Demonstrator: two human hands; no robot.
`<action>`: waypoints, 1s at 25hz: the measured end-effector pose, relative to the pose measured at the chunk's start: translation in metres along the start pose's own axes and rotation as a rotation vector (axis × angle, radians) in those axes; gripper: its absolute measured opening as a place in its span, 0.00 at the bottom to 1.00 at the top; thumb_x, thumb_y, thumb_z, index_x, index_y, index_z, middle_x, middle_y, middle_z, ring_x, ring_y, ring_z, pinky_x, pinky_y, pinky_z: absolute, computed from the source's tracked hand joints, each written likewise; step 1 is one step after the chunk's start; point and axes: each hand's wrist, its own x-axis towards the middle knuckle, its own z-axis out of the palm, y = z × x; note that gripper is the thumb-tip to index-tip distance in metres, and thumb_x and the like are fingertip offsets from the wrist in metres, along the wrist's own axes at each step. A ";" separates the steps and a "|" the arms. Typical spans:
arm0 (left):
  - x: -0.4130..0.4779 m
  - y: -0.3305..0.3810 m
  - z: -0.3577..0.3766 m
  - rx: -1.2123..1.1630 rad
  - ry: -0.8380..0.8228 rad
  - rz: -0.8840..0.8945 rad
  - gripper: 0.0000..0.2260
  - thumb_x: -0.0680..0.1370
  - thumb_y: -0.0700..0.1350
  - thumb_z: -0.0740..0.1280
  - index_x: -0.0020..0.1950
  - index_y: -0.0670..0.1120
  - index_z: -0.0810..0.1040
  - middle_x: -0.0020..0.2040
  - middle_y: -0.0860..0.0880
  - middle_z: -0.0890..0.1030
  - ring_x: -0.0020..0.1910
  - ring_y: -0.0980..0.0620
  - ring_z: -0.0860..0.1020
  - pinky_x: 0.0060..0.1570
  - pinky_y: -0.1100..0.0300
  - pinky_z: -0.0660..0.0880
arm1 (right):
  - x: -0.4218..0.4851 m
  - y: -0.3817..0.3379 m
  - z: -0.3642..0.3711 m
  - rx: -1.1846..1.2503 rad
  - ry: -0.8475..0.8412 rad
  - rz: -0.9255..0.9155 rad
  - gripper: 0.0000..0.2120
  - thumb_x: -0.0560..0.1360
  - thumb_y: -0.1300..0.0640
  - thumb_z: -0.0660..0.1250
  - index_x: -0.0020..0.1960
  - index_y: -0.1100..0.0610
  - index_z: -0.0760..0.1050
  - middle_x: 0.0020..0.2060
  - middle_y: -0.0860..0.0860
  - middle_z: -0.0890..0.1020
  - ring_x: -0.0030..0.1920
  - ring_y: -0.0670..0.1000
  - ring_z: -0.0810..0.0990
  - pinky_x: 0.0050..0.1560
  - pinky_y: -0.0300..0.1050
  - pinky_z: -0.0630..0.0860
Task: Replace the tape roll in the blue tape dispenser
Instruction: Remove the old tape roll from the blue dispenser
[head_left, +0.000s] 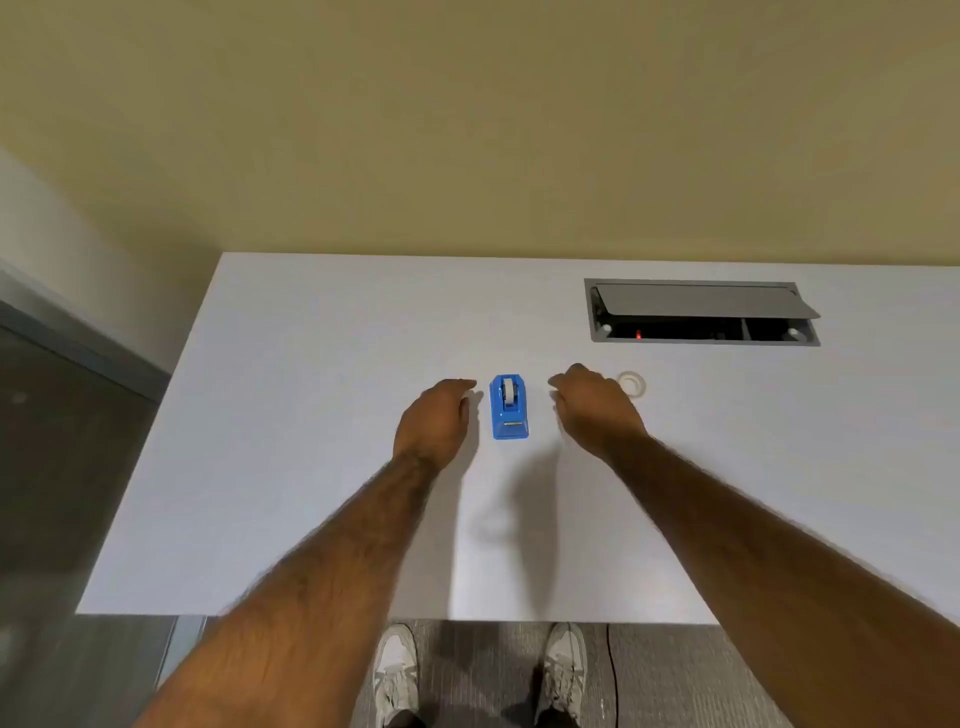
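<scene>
Where the blue tape dispenser (509, 407) stands on the smooth white table (311, 441), the left hand (434, 421) and right hand (597, 410) flank it, fingers loosely curled and empty. Its rigid plastic wedge, probably weighted, is best gripped by the flat side walls. The spare tape roll (632, 384), a light translucent ring, lies just beyond the right hand.

Hairy, bare forearms (332, 561) and white lace-up sneakers (397, 670) show.

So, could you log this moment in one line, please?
dispenser: untouched | left hand: open, beside it | right hand: open, beside it | spare roll: on table
</scene>
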 end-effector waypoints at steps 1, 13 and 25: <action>0.003 0.000 0.004 -0.066 -0.006 -0.027 0.17 0.82 0.48 0.59 0.70 0.52 0.73 0.68 0.51 0.76 0.65 0.49 0.75 0.65 0.55 0.71 | 0.002 -0.003 0.006 0.053 -0.053 -0.014 0.14 0.82 0.56 0.56 0.64 0.57 0.73 0.56 0.57 0.78 0.52 0.57 0.79 0.54 0.50 0.76; 0.025 0.006 0.045 -0.356 -0.029 -0.072 0.15 0.79 0.43 0.65 0.65 0.48 0.77 0.61 0.50 0.79 0.54 0.51 0.80 0.59 0.50 0.78 | 0.025 -0.017 0.035 0.256 -0.109 -0.046 0.21 0.75 0.62 0.65 0.67 0.52 0.69 0.57 0.55 0.75 0.51 0.55 0.79 0.52 0.51 0.80; 0.037 0.009 0.051 -0.305 -0.018 -0.071 0.21 0.75 0.50 0.72 0.67 0.54 0.74 0.61 0.54 0.78 0.55 0.52 0.79 0.57 0.51 0.78 | 0.047 -0.018 0.054 0.318 -0.140 -0.010 0.17 0.76 0.60 0.65 0.63 0.49 0.72 0.53 0.53 0.77 0.51 0.53 0.78 0.50 0.48 0.80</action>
